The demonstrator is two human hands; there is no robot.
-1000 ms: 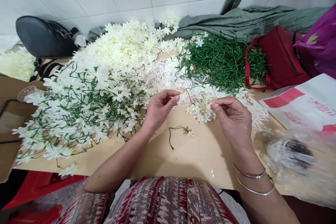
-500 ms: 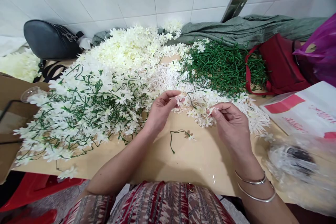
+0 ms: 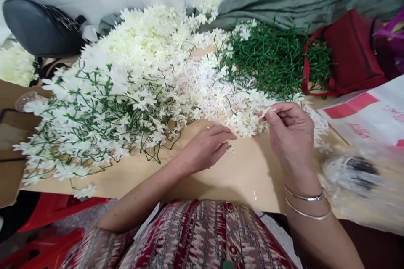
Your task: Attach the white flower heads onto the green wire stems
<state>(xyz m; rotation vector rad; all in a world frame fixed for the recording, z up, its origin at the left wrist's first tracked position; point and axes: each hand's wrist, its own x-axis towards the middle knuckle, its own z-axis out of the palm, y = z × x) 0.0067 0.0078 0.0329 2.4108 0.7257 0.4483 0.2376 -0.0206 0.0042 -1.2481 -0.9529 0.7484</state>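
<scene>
My left hand [image 3: 210,146] reaches low over the table, fingers stretched to the right and thumb apart from them. Just beyond its fingertips shows a small white artificial flower [image 3: 230,149]; the rest of that stem is hidden under the hand. My right hand [image 3: 289,128] is closed in a pinch on a small white artificial flower [image 3: 264,117], mostly covered by the fingers. Behind it lie loose white blossoms [image 3: 248,122] and a heap of thin white stamen pieces [image 3: 205,82]. To the left spreads a large pile of white flowers on green stems [image 3: 120,113].
Bare green stems [image 3: 268,59] are heaped at back right, beside a red bag [image 3: 353,54]. Cream blossoms [image 3: 148,33] pile up at the back. A black bag [image 3: 41,27] and cardboard box [image 3: 12,143] stand left; a white-and-red bag [image 3: 372,113] and clear plastic [image 3: 356,176] lie right.
My left hand has come down toward the table over the single green stem, its fingers straightening; the white strands it pinched no longer show. My right hand keeps its pinch. The view has shifted slightly.
</scene>
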